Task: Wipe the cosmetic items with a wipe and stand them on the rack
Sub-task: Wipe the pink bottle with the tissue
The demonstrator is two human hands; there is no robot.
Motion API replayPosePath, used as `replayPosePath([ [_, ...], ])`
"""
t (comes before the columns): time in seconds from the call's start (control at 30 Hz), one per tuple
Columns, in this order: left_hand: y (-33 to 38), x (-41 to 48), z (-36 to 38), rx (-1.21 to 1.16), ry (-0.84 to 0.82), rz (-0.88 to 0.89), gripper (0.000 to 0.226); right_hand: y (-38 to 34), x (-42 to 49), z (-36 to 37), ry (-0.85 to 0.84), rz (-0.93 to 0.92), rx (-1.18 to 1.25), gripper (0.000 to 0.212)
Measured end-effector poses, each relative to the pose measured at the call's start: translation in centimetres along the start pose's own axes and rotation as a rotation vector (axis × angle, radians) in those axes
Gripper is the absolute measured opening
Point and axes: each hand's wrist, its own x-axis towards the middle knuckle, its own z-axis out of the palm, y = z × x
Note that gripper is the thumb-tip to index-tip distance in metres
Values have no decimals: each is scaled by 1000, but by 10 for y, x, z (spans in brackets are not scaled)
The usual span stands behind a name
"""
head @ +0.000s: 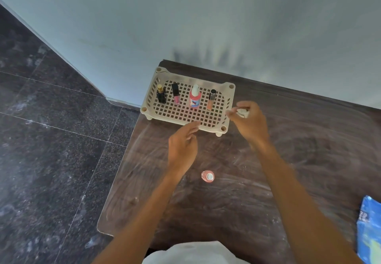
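A cream perforated rack [206, 120] stands at the table's far left corner. Upright on it, left to right, are a black bottle with a gold cap [161, 95], a black-capped pink lip gloss [175, 93], a pink spray bottle [195, 97] and a slim peach gloss tube [211, 98]. My right hand [248, 122] holds a crumpled white wipe [242, 112] just right of the rack's near corner. My left hand [182, 145] hovers in front of the rack with relaxed fingers, holding nothing. A small pink bottle with a silver cap [207, 176] stands on the table between my forearms.
The dark wooden table [299, 160] stands against a pale wall, with its left edge dropping to a dark tiled floor [51, 150]. A blue wipe packet [370, 228] lies at the right edge of view. White cloth [191, 253] shows at the bottom.
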Motion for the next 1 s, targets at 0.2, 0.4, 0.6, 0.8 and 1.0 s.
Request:
replayPosePath([
  [0.2,-54,-82,-12,203,-149,224,55,47,-68,-42,-68,289,458,29],
  [0.4,-55,-111,16,247,-37,220,57,102,-124,-46,-93,218,88,23],
  [0.6,-55,-120,31,210,90,55,59,121,-159,-52,-24,162,118,28],
  [0.8,-37,-112,44,201,121,-31,24,136,-182,-63,0,170,194,21],
  [1.0,1,-119,70,-196,32,-111,19,136,-192,-86,-8,218,482,10],
])
